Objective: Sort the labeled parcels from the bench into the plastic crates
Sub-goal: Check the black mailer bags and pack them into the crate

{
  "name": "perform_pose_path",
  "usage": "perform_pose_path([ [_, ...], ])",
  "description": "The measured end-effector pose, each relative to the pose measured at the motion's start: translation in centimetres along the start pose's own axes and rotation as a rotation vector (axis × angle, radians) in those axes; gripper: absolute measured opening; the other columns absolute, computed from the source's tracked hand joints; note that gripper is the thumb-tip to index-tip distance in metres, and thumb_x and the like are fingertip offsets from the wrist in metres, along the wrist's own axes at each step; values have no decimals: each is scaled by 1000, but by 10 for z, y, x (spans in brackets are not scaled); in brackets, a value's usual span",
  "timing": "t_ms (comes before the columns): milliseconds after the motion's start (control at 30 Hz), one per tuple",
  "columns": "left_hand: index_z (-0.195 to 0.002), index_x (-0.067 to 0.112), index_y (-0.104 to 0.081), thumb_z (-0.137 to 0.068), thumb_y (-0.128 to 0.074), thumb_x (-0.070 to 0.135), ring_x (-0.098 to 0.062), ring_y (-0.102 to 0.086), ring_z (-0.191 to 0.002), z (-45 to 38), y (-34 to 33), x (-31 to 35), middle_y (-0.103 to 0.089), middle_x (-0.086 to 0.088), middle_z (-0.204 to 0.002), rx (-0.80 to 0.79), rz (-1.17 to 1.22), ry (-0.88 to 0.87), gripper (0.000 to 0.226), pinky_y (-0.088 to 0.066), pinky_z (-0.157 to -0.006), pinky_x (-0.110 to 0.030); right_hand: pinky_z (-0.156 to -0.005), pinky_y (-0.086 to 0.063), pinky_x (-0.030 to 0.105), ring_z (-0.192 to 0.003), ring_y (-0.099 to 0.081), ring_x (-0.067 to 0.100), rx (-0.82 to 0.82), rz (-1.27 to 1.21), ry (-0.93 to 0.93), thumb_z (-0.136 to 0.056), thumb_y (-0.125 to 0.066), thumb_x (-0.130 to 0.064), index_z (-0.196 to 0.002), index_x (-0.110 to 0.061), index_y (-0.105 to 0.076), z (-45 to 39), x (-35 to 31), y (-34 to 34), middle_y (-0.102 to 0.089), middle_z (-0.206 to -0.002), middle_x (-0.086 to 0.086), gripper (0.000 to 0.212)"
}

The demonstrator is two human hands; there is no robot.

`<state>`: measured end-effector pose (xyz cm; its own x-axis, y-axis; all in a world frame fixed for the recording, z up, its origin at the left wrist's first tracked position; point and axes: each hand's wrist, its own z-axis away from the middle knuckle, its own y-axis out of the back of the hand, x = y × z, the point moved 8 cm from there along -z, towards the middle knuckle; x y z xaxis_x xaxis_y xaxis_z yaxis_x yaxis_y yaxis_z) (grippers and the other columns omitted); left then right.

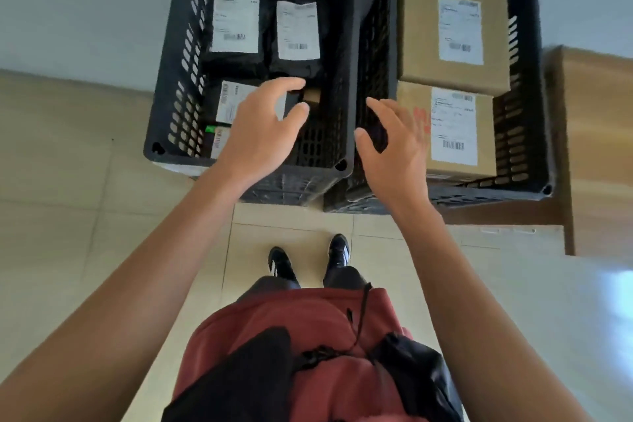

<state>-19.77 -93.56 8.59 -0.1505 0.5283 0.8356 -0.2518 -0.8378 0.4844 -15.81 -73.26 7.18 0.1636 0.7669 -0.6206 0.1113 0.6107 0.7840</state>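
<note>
On the tiled floor stand two black crates, touching side by side. Left crate (171,86) holds two black bags with white labels at the far end, plus a labelled bag (233,103) partly hidden under the left hand (263,134); a small brown box (312,95) shows beyond the thumb. Right crate (527,86) holds two labelled cardboard boxes (452,34). Right hand (394,144) hovers over the shared rims. Both hands are empty, fingers (291,84) loosely spread and relaxed. Judgement: a parcel appears just placed; withdraw straight up, clear of the rims. No table is in view.
</note>
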Motion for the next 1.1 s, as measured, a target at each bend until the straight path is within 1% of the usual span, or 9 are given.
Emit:
perform_pose_path([
  [67,-148,28,-54,-105,-54,31,5,-58,-121,-8,-18,17,-56,11,-148,-67,-13,-64,43,-44,-110,-21,-119,-34,56,-142,-45,29,62,-13,-40,-99,-61,-33,-145,-21,-58,9,14,21,-56,-147,3,47],
  [100,-149,29,-53,-106,-54,32,9,-53,-125,-11,-29,25,-55,14,-149,-113,-15,-83,43,-40,-112,-21,-117,-36,59,-143,-44,30,97,-23,-59,-99,-61,-33,-144,-21,-59,14,22,32,-56,-147,4,47],
  [233,-150,30,-52,-106,-56,33,-5,-50,-136,-16,-79,59,-58,14,-145,-238,-40,-151,44,-37,-116,-33,-112,-41,60,-139,-49,30,248,-11,-104,-96,-64,-31,-137,-21,-66,37,58,78,-63,-141,3,43],
  [367,-151,28,-51,-106,-57,32,-2,-47,-138,-4,-130,104,-57,17,-146,-315,-93,-258,46,-35,-114,-27,-115,-39,57,-142,-45,23,305,-47,-203,-97,-65,-35,-141,-21,-63,64,98,124,-59,-145,2,46],
  [567,-149,31,-51,-105,-58,32,1,-49,-136,25,-214,180,-58,16,-144,-365,-100,-431,45,-42,-117,-35,-120,-37,40,-144,-43,17,403,-113,-280,-101,-67,-29,-146,-19,-58,116,161,210,-57,-149,0,47],
  [700,-149,29,-52,-108,-54,31,4,-51,-132,62,-286,236,-59,17,-142,-425,-118,-528,41,-41,-103,-12,-115,-27,17,-144,-39,10,467,-150,-354,-102,-65,-28,-148,-23,-57,158,214,273,-54,-150,-5,47],
  [767,-150,29,-52,-109,-52,31,5,-51,-132,79,-323,262,-59,17,-142,-477,-105,-557,41,-41,-101,-12,-119,-31,28,-142,-41,10,530,-141,-370,-101,-66,-30,-146,-24,-58,179,242,305,-56,-149,-5,46],
  [967,-156,27,-43,-109,-48,37,-5,-61,-118,125,-422,350,-60,17,-141,-526,-131,-725,48,-48,-110,-38,-122,-31,54,-146,-41,19,649,-59,-414,-100,-67,-36,-146,-28,-57,228,322,392,-55,-151,-3,48],
  [1100,-162,35,-27,-108,-45,47,9,-57,-119,156,-481,376,-63,20,-134,-607,-77,-735,57,-37,-100,-10,-121,-33,54,-147,-41,20,681,-53,-466,-99,-68,-38,-147,-26,-56,255,361,431,-53,-154,-2,51],
])
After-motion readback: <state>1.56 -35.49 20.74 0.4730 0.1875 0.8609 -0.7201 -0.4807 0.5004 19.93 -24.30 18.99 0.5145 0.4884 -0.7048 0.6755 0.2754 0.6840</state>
